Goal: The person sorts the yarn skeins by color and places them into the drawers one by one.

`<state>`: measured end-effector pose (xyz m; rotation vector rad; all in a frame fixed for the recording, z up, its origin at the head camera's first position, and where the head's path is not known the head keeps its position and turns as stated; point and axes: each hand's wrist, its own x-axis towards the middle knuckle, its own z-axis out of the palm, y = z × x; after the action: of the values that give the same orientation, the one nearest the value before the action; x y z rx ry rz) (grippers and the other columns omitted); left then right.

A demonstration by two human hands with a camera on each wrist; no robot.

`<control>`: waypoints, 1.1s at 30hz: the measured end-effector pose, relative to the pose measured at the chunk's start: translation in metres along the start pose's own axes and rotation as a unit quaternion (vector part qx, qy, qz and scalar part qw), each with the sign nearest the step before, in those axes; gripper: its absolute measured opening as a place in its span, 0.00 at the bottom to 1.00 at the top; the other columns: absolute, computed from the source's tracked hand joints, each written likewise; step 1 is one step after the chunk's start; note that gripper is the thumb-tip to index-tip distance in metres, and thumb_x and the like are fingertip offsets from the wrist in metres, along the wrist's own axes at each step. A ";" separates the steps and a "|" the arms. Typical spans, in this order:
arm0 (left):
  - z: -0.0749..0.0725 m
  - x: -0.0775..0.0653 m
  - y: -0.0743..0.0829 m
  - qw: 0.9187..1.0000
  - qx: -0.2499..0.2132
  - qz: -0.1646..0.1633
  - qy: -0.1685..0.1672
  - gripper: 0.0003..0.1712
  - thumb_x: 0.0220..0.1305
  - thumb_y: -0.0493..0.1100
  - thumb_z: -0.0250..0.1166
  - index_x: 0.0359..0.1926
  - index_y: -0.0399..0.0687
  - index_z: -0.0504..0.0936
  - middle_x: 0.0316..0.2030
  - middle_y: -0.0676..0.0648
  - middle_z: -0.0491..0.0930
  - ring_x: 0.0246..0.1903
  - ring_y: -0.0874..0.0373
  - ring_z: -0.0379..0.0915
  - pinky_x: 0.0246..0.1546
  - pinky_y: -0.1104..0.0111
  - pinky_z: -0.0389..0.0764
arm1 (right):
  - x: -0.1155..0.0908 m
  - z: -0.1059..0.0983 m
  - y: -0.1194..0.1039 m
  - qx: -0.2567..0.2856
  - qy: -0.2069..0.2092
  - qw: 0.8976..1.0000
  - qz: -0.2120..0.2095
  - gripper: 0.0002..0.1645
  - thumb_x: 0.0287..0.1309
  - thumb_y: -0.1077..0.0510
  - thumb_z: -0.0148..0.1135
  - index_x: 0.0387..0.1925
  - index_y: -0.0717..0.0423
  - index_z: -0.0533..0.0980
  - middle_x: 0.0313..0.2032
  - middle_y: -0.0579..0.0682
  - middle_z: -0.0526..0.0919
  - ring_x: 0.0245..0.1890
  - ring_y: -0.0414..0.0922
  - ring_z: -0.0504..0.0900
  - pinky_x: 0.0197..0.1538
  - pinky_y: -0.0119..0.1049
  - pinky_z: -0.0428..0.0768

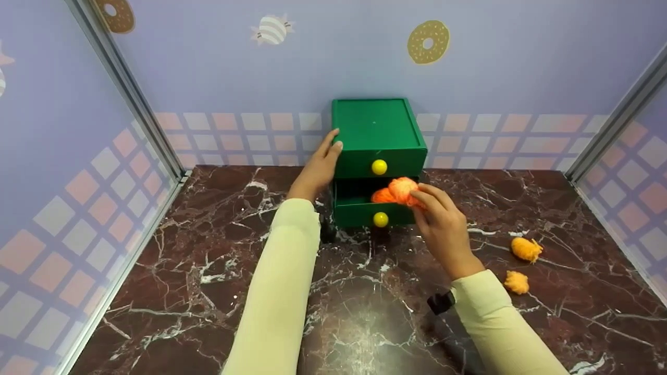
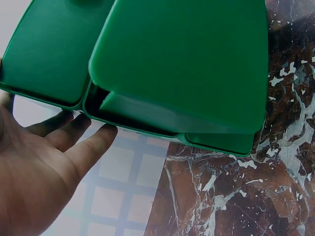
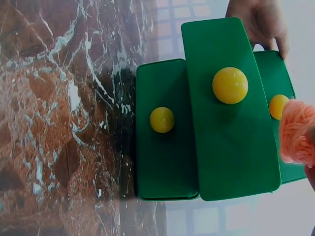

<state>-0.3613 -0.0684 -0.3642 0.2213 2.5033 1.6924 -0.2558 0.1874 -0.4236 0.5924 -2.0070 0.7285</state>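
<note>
A small green drawer cabinet [image 1: 375, 125] with yellow knobs stands against the back wall. Its middle drawer [image 3: 236, 147] is pulled out. My left hand [image 1: 318, 169] rests against the cabinet's left side, and the left wrist view shows extended fingers [image 2: 93, 147] touching the edge. Above the open drawer, my right hand [image 1: 445, 234] pinches a small bundle of orange yarn [image 1: 402, 190], also seen in the right wrist view. Deeper orange yarn [image 1: 383, 196] shows just left of it, inside the drawer; I cannot tell whether the two are joined.
Two yellow-orange yarn bundles [image 1: 526, 250] [image 1: 517, 282] lie on the dark red marbled tabletop [image 1: 219, 312] to the right. Patterned panels with metal corner posts [image 1: 133, 88] enclose the back and sides. The lower drawer [image 3: 162, 162] and upper drawer [image 3: 278, 73] are closed.
</note>
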 end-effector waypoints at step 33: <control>0.001 -0.006 0.001 1.000 0.002 -0.009 0.008 0.30 0.72 0.68 0.40 0.72 0.87 0.47 0.76 0.52 0.49 0.73 0.44 0.50 0.70 0.45 0.55 | 0.008 0.021 -0.019 0.015 -0.031 0.999 0.012 0.14 0.58 0.63 0.67 0.47 0.56 0.82 0.51 0.53 0.83 0.52 0.49 0.82 0.56 0.41 0.78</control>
<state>-0.3549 -0.0686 -0.3635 0.1876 2.5128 1.6883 -0.2599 0.1580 -0.4206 0.6168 -2.0672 0.7644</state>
